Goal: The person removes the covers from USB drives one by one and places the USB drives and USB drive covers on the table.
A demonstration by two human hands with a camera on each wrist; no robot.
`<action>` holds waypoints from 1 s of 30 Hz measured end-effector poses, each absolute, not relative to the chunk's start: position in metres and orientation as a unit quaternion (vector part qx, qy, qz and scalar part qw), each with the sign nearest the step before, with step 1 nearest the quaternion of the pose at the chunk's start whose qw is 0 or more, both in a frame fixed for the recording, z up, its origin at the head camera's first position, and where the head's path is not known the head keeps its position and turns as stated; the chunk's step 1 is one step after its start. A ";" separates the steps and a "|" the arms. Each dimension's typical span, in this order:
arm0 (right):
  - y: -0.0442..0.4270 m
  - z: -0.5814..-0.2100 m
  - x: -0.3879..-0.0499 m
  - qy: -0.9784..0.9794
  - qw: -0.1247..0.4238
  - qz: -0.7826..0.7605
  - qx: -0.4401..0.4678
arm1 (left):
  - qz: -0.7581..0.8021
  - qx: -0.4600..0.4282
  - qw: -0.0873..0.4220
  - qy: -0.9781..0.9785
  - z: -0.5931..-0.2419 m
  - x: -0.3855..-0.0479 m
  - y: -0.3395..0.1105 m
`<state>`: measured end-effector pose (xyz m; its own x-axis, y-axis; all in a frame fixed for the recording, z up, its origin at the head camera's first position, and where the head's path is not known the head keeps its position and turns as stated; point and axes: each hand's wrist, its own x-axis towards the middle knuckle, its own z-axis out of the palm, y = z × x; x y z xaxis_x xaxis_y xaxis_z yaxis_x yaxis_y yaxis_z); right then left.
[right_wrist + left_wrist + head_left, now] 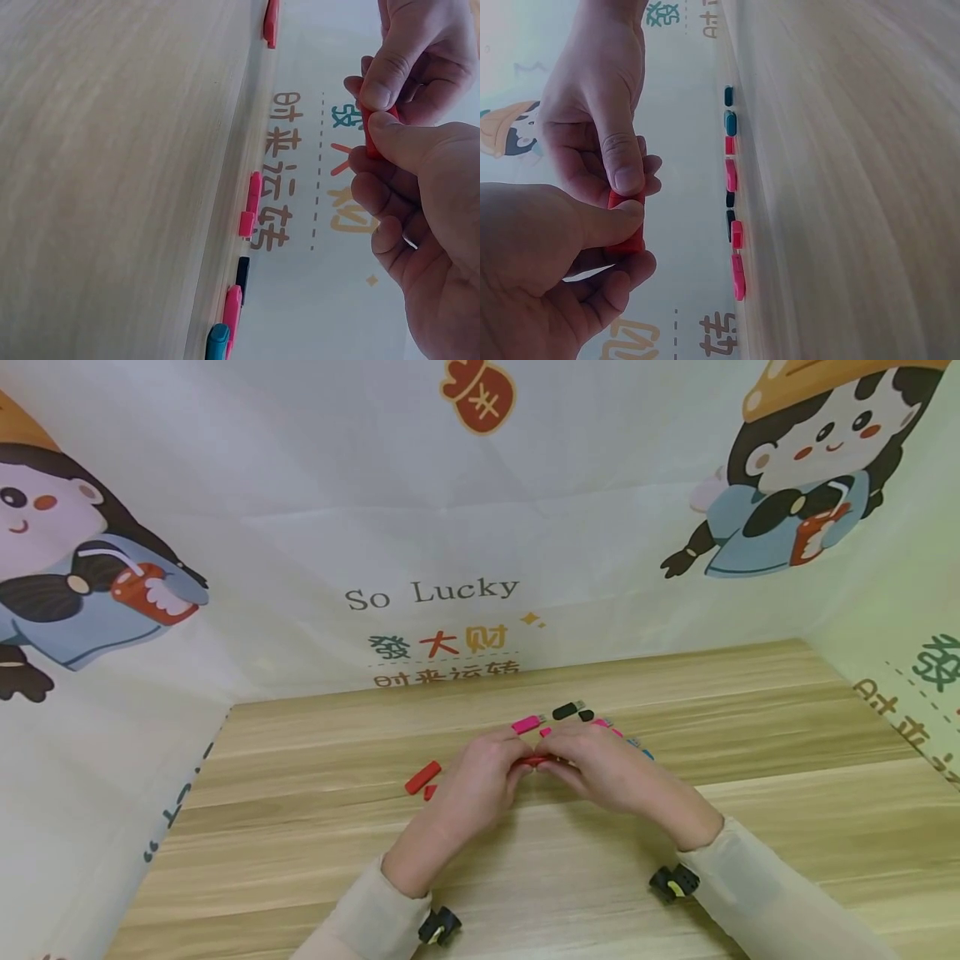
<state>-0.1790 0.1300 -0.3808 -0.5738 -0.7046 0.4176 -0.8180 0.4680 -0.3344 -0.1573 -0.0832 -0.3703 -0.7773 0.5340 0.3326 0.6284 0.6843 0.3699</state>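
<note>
Both hands meet over the table and pinch one small red piece (534, 761) between thumbs and fingers. In the left wrist view the left hand (547, 262) grips the lower end of the red piece (630, 241), and the right hand (604, 97) grips its upper end. The right wrist view shows the right hand (442, 180) with its thumb on the red piece (370, 139), beside the left hand (427, 56). Much of the piece is covered by fingers. A red USB stick (423, 777) and a small red cap (430, 792) lie left of the left hand.
Behind the hands lie a pink USB stick (527, 724), a black one (567, 710) with a black cap (587, 715), and more pink and blue pieces partly hidden by the right hand. A printed cloth (300, 543) stands around the wooden table (300, 860).
</note>
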 end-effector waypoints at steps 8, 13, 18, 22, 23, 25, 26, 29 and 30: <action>0.131 -0.380 -0.178 -0.844 0.124 0.261 0.452 | -0.231 -0.328 0.116 -0.909 -0.370 -0.156 -0.083; 0.129 -0.380 -0.176 -0.847 0.133 0.263 0.443 | -0.233 -0.327 0.118 -0.908 -0.370 -0.156 -0.082; 0.128 -0.380 -0.175 -0.851 0.138 0.260 0.436 | -0.233 -0.324 0.116 -0.909 -0.370 -0.156 -0.083; 0.127 -0.380 -0.176 -0.849 0.135 0.261 0.439 | -0.232 -0.327 0.125 -0.908 -0.370 -0.157 -0.083; 0.127 -0.380 -0.176 -0.849 0.134 0.261 0.440 | -0.233 -0.327 0.127 -0.907 -0.371 -0.157 -0.083; 0.126 -0.381 -0.176 -0.848 0.134 0.260 0.442 | -0.237 -0.328 0.129 -0.905 -0.371 -0.156 -0.083; 0.126 -0.381 -0.176 -0.848 0.134 0.258 0.443 | -0.239 -0.327 0.130 -0.905 -0.371 -0.156 -0.083; 0.125 -0.380 -0.176 -0.849 0.136 0.254 0.442 | -0.242 -0.325 0.128 -0.905 -0.371 -0.156 -0.083; 0.125 -0.380 -0.176 -0.850 0.136 0.253 0.441 | -0.241 -0.325 0.128 -0.905 -0.371 -0.156 -0.083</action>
<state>-0.1763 0.1255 -0.3805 -0.5731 -0.6814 0.4553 -0.8194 0.4823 -0.3097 -0.1562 -0.0834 -0.3709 -0.7555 0.5278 0.3882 0.6509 0.6722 0.3528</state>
